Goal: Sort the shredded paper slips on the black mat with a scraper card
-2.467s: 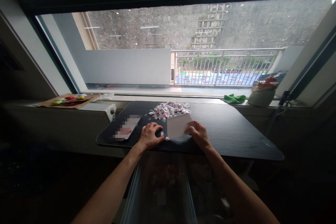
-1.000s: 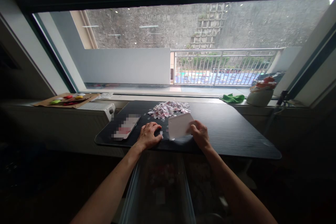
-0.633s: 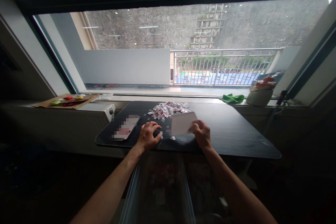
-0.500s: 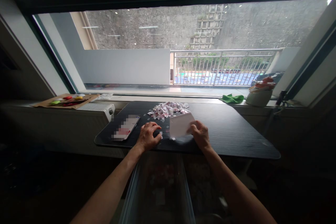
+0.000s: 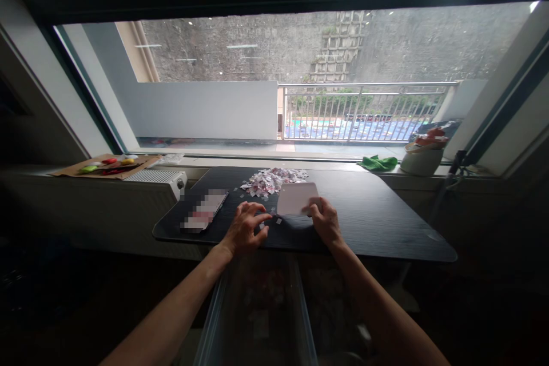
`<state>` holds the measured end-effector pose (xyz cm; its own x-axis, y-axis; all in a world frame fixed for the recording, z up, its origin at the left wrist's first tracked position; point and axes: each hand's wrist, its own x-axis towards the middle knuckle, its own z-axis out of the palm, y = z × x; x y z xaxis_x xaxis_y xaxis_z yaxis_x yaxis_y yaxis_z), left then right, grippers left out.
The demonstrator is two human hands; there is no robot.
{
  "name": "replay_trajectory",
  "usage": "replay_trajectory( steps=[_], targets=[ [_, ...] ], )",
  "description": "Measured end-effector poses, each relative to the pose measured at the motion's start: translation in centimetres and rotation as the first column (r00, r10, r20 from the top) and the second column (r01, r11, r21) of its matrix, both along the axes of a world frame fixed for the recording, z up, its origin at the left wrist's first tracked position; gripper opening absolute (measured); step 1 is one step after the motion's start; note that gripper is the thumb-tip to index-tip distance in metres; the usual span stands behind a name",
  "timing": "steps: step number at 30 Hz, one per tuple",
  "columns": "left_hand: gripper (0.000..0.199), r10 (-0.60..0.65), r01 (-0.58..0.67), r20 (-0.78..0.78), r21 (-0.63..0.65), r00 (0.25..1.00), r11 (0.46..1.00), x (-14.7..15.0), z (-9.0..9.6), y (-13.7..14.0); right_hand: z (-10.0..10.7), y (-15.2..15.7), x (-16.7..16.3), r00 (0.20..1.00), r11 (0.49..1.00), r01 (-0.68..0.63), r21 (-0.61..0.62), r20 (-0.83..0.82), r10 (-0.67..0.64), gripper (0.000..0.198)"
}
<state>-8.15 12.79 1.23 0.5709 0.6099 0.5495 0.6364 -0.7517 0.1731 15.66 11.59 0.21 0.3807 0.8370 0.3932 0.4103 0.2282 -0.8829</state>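
Gripped at its right edge by my right hand is a pale, flat, rectangular card with rounded corners, tilted up above the black table. Its far edge overlaps a heap of small whitish paper scraps, some printed in reddish tones. To the left, my left hand hovers low over the table edge, fingers curved and thumb apart. A few loose scraps lie between the two hands. Left of that hand lies a flat phone-shaped object, its surface blurred out by pixels.
Below the table's front edge sits a clear plastic bin with scraps dimly visible inside. On the windowsill are a green cloth and a white container. Brown cardboard with colourful items lies at the left, beside a white radiator.
My left hand has lifted slightly and spread its thumb and fingers wider. The card in my right hand has turned a little, its lower edge rising toward the heap.
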Motion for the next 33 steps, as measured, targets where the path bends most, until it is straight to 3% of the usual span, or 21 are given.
replay_trajectory(
  steps=[7, 15, 20, 25, 29, 33],
  targets=[
    [0.034, -0.042, 0.024, -0.157, -0.115, 0.987, 0.993, 0.6, -0.4, 0.4, 0.1, -0.1, 0.0, 1.000, 0.999, 0.029, 0.019, -0.001, -0.029, 0.024],
    [0.020, -0.014, 0.011, -0.054, -0.049, 0.998, 0.999, -0.4, 0.5, -0.3, 0.8, -0.7, -0.3, 0.995, 0.995, 0.098, 0.002, -0.007, -0.098, 0.020],
    [0.018, 0.095, -0.098, 0.062, 0.034, 0.993, 0.995, -1.3, 1.1, 0.5, 1.1, -0.9, -0.7, 0.997, 0.995, -0.067, 0.079, 0.029, 0.065, 0.015],
    [0.015, 0.207, -0.211, 0.140, 0.015, 0.968, 0.977, -1.5, 0.3, 1.3, 0.5, -0.6, -1.2, 0.950, 0.944, -0.311, 0.110, 0.007, 0.312, 0.019],
    [0.016, 0.173, -0.174, 0.078, 0.006, 0.982, 0.985, -1.3, -0.1, 1.1, 0.1, -0.1, -1.2, 0.937, 0.931, -0.349, 0.108, 0.006, 0.350, 0.021],
    [0.019, 0.142, -0.142, 0.036, 0.006, 0.989, 0.990, -1.3, 0.2, 0.7, 0.3, -0.1, -1.0, 0.961, 0.958, -0.276, 0.075, 0.040, 0.274, 0.019]
  ],
)
